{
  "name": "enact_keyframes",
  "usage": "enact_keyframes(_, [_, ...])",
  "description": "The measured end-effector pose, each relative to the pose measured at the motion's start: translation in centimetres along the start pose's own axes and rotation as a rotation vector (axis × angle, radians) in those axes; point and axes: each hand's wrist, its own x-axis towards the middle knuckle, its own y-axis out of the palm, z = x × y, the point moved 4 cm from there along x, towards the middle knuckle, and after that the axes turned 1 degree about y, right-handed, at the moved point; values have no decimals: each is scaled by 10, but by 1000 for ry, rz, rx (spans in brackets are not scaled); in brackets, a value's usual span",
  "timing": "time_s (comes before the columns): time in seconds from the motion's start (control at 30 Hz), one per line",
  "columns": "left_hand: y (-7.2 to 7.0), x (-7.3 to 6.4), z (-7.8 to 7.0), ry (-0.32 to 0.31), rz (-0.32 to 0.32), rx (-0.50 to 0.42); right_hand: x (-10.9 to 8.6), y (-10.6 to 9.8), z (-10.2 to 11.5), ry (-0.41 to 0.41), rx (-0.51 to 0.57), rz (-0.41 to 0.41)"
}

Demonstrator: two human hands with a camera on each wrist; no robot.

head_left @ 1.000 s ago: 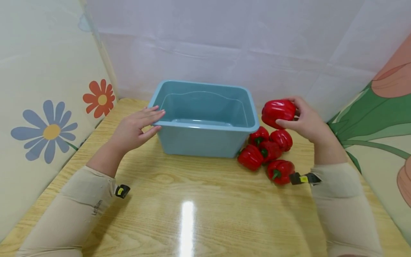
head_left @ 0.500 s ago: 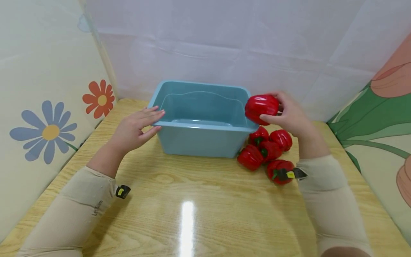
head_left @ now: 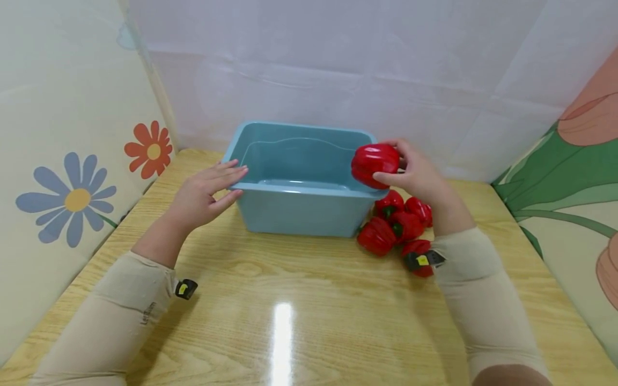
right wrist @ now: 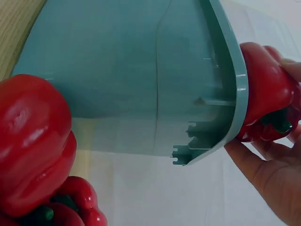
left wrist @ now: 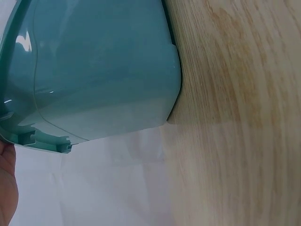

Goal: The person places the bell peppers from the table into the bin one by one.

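A blue plastic bin (head_left: 299, 212) stands on the table, its open top facing up. My left hand (head_left: 205, 195) rests on the bin's left rim with fingers straight over the edge; in the left wrist view only a bit of that hand (left wrist: 7, 183) shows beside the rim. My right hand (head_left: 417, 174) grips a red bell pepper (head_left: 374, 165) over the bin's right end. In the right wrist view the held pepper (right wrist: 268, 89) shows just beyond the rim, its green stem toward the palm. Several more red bell peppers (head_left: 376, 236) lie against the bin's right side.
The wooden table (head_left: 232, 321) spreads in front of the bin. A white sheet (head_left: 309, 69) hangs behind it. Flower-printed panels flank the left (head_left: 63, 107) and right (head_left: 569, 214). My right wrist camera (head_left: 424, 260) partly covers the nearest loose pepper.
My right hand has carried the bell pepper leftward, from above the loose peppers to over the bin's right end. The left hand has stayed on the rim.
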Motion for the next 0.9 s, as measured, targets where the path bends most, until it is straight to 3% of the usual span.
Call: enact_keyframes(0.9, [3, -2, 1, 0, -78, -6, 4, 3, -6, 0, 0, 21])
